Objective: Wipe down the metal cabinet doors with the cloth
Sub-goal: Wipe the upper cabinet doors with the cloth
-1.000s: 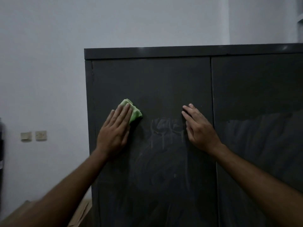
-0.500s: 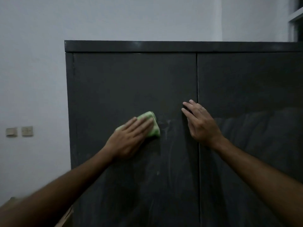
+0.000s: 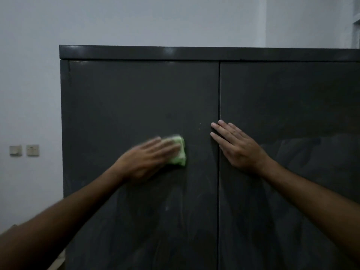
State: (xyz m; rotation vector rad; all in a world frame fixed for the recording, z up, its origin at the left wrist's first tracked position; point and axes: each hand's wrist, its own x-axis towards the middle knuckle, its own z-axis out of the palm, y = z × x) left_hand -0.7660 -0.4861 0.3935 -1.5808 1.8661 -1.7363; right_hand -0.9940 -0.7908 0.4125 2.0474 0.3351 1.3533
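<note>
On the left door (image 3: 136, 104) my left hand (image 3: 144, 160) presses the green cloth (image 3: 180, 152) flat, right hand (image 3: 235, 147) spread, bracing the seam; pressing unevenly could streak.

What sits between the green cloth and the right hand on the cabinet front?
In the head view, only bare left door lies between the green cloth and the right hand, which straddles the door seam.

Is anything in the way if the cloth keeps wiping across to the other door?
Yes. The right hand rests flat over the seam between the doors, right beside the cloth under the left hand. It would have to lift first.
</note>
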